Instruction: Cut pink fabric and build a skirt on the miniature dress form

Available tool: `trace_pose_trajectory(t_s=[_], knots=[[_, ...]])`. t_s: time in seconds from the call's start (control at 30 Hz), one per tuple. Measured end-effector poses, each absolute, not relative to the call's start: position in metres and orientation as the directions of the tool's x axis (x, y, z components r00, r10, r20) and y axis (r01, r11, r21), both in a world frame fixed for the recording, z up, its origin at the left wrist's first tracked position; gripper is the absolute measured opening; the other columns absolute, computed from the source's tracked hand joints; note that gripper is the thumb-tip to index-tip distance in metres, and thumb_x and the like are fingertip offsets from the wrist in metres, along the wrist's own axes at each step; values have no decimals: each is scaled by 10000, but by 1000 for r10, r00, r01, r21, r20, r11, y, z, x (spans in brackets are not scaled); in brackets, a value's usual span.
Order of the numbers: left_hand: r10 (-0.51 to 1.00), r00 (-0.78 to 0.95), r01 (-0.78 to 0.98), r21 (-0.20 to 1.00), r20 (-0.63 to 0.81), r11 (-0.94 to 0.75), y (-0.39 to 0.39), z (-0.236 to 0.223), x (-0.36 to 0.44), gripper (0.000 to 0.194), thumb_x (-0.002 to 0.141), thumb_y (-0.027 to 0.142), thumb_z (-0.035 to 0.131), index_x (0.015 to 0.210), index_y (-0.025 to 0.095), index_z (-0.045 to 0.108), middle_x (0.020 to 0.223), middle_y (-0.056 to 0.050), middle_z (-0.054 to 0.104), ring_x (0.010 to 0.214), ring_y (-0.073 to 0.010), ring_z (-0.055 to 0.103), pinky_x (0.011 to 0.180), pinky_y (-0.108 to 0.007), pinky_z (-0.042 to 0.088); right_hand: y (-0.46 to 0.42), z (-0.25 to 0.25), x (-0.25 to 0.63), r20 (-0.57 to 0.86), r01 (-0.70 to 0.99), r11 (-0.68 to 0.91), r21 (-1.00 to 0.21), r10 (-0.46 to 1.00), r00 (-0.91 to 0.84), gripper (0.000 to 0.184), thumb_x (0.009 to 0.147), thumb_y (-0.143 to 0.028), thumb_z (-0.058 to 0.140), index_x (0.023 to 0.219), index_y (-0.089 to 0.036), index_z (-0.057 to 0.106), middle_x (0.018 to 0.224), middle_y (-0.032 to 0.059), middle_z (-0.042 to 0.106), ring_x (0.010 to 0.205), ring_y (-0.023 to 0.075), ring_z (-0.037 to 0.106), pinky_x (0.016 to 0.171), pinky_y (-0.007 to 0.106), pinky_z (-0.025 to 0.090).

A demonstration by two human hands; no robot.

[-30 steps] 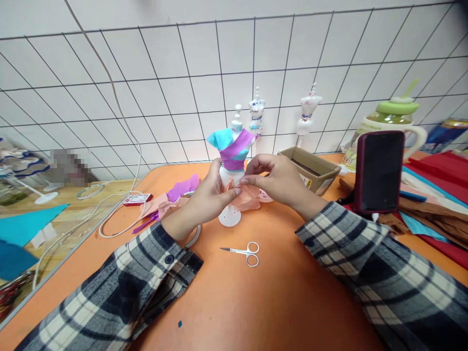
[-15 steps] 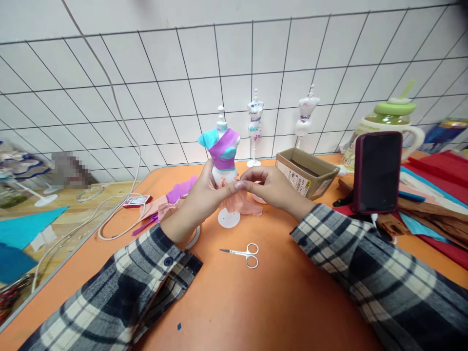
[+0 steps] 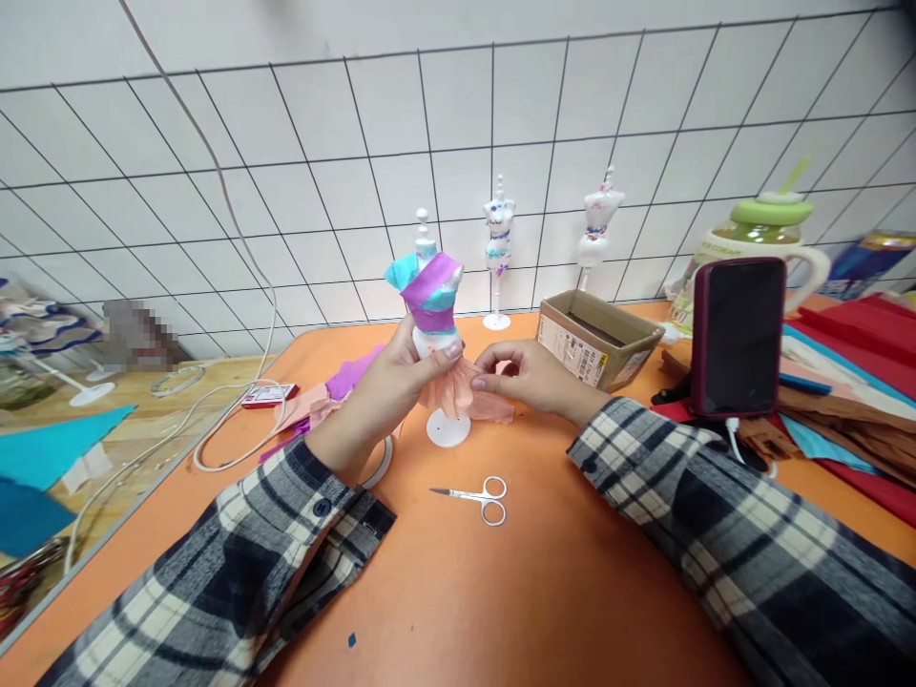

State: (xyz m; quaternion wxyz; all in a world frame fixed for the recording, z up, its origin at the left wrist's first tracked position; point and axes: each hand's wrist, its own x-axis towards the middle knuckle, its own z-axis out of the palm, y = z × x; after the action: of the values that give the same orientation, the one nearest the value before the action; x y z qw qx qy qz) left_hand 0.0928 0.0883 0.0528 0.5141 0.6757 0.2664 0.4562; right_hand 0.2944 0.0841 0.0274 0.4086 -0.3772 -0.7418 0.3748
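A small white dress form [image 3: 436,341] stands upright on a round base, its top wrapped in crossed purple and turquoise paper bands [image 3: 434,286]. My left hand [image 3: 407,372] is closed around its waist and hips, thumb across the front. Peach crepe paper [image 3: 449,389] hangs gathered below the waist like a skirt. At its right side my right hand [image 3: 519,375] pinches the edge of that paper between thumb and fingers. Small scissors [image 3: 476,496] lie on the orange table in front of the base. The back of the form is hidden.
Two more dress forms [image 3: 499,239] stand by the tiled wall. A cardboard box [image 3: 599,334], a propped phone [image 3: 739,334] and a green-lidded jug [image 3: 769,229] are to the right, near coloured paper sheets [image 3: 859,343]. A white cable [image 3: 221,401] crosses the left side.
My right hand has moved slightly right, away from my left thumb, drawing the peach paper outward. The dress form has tilted a little left in my left hand.
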Motion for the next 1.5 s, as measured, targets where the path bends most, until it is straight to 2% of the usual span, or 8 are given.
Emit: trace_pose_trajectory(t_s=[0.23,0.43,0.7,0.83,0.9,0.97,1.27,1.5], knots=[[856,376,-86,934,354,-348,84,53,97,382,840,370,696,1142,251,493,921,-4,573,831,-161,541,748,-283,440,80,21,286,69,96,158,-983,796,-601,434,629,-486,805,803,-161,577,647,-61,491,539,69,413,491,210,302],[858,384,-55,936,340,-346,83,52,97,414,846,377,691,1187,254,490,931,-6,584,815,-148,540,745,-267,440,78,12,276,65,45,96,-994,889,-454,453,665,-507,781,657,-170,479,546,-84,414,471,51,355,444,202,236],[919,303,-330,932,253,-148,81,75,86,281,839,435,676,931,196,560,870,-31,613,787,-165,598,771,-329,509,71,15,291,224,-196,200,-960,968,-111,364,840,-471,566,1066,-186,562,855,-11,587,425,33,277,391,207,165],[926,360,-391,919,109,43,70,99,67,263,880,468,591,820,213,565,823,-57,649,803,-224,635,817,-464,522,66,0,291,412,294,408,-864,910,-53,254,901,-367,482,1016,-168,591,871,36,634,637,112,538,564,238,401],[924,368,-419,906,107,62,64,104,62,231,874,451,588,815,228,579,836,-57,659,835,-247,637,822,-493,512,62,-7,291,461,680,444,-583,870,-173,237,929,-305,442,1010,-182,627,961,60,662,823,155,592,701,272,440],[921,365,-430,902,135,38,60,104,60,220,850,450,602,822,232,592,850,-61,658,865,-268,629,818,-498,499,56,-10,290,441,800,438,-411,863,-246,204,907,-251,484,963,-187,669,982,73,673,934,197,580,784,307,430],[860,223,-348,862,458,-369,69,75,70,415,774,306,733,1116,256,503,1011,1,578,968,-169,543,872,-293,422,26,-2,286,323,916,366,-162,897,-302,222,923,-265,497,1021,-184,679,1023,118,666,1020,261,547,829,354,410],[855,314,-196,910,412,-367,77,52,72,539,771,333,758,1175,245,412,951,12,550,883,-149,540,806,-263,420,23,-9,288,239,905,342,-253,929,-284,164,895,-261,552,912,-195,702,945,110,700,984,256,605,764,324,415]])
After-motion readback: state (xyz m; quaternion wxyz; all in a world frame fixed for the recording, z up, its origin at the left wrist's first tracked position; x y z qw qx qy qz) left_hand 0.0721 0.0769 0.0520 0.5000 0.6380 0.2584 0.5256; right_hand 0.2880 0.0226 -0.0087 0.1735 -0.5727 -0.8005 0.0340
